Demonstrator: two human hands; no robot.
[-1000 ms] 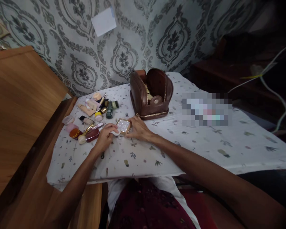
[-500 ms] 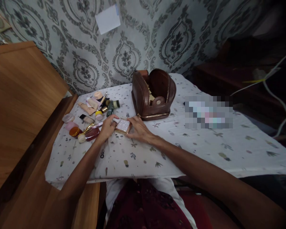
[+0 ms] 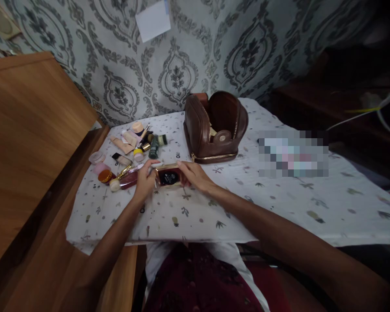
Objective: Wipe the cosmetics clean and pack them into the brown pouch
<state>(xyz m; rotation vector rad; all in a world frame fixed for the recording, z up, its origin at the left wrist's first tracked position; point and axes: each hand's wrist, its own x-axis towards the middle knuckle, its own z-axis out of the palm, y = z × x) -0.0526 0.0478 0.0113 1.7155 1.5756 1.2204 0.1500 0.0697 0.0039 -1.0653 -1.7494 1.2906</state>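
Observation:
Between my two hands is a boxy, gold-edged compact [image 3: 169,177], tilted so that a dark red face with a black label shows. My left hand [image 3: 145,181] is closed on its left end, with the fingers partly hidden. On the right end, my right hand [image 3: 196,177] grips it with the thumb along the upper edge. Just left of my left hand lies a bottle of dark red liquid with a cream cap [image 3: 126,181]. Beyond the hands stands a brown leather cosmetic bag [image 3: 214,145], unzipped, with something pale inside.
Several cosmetics lie at the left: a dark green tube [image 3: 154,147], a yellow-lidded jar [image 3: 138,155], a foundation bottle [image 3: 121,159] and an amber jar [image 3: 105,176]. A blurred-out object [image 3: 292,154] lies at the right on the patterned tablecloth [image 3: 279,208]. A wooden panel [image 3: 35,130] rises at left.
The compact has been turned over in my hands: its glittery silver face showed before, and now a dark red face with a black label does. The view has shifted slightly.

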